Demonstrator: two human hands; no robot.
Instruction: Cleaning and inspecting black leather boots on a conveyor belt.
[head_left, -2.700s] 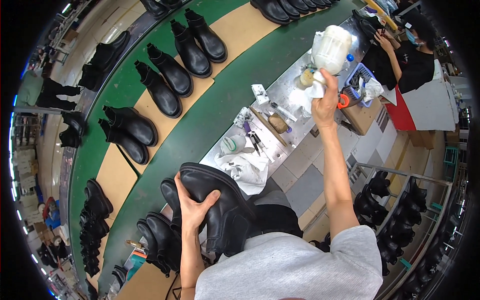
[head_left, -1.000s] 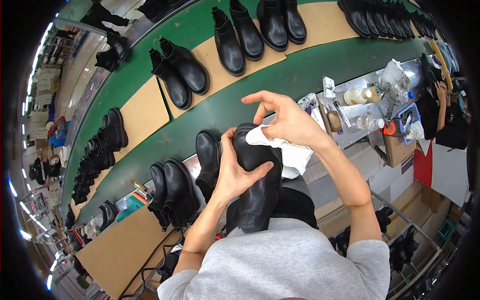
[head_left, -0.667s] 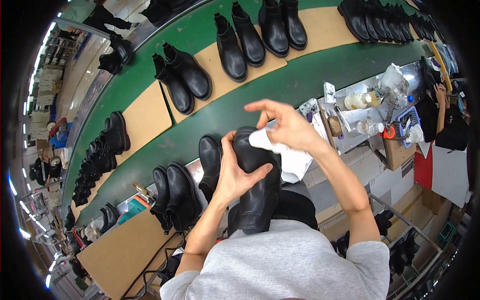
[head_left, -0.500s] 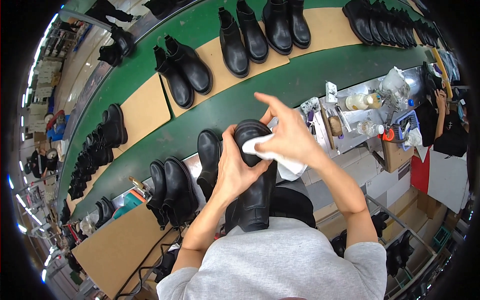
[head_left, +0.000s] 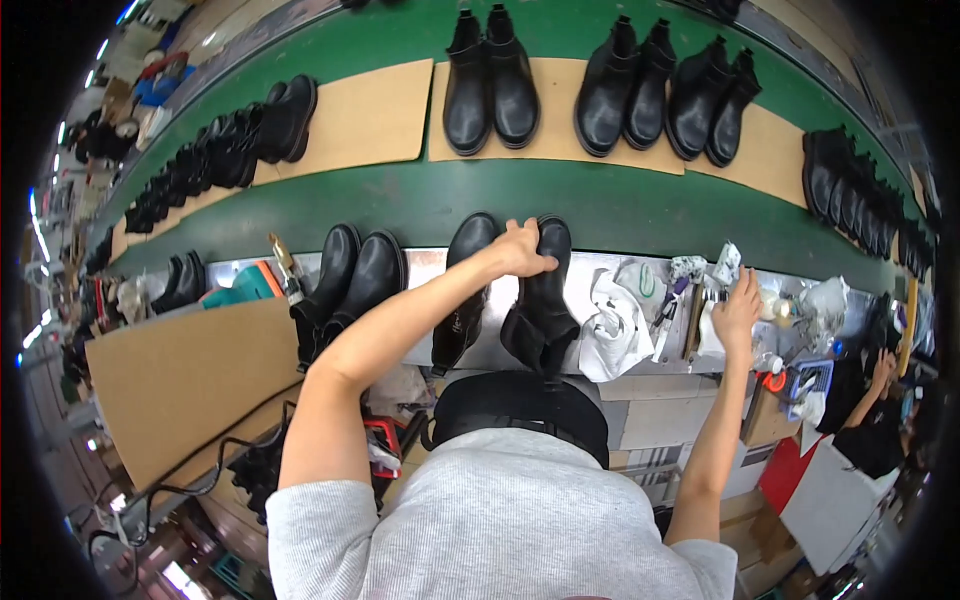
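Observation:
My left hand (head_left: 522, 248) is closed over the toe of a black leather ankle boot (head_left: 546, 300) that rests on the metal bench edge in front of me. Just left of it stands a matching boot (head_left: 470, 238), partly covered by my forearm. Off to the right, my right hand (head_left: 738, 312) is over the tool area, its fingers stretched toward a small white speckled block (head_left: 728, 263). A white cloth (head_left: 711, 337) lies against or just under that hand; whether the hand touches it is hard to tell. A larger crumpled white cloth (head_left: 616, 325) lies between the boots and the tools.
Across the green bench (head_left: 390, 205), pairs of black boots (head_left: 490, 95) stand on tan cardboard. Another pair (head_left: 358, 275) stands at left, beside a large cardboard sheet (head_left: 200, 375). Bottles (head_left: 775, 306), orange-handled scissors (head_left: 773, 381) and a blue basket (head_left: 810, 385) sit at right, near a co-worker's arm (head_left: 872, 392).
The boot held in both hands is down on the bench, and my hands have parted. My left hand is at a boot's toe; my right moved right to the tools. The view has turned left.

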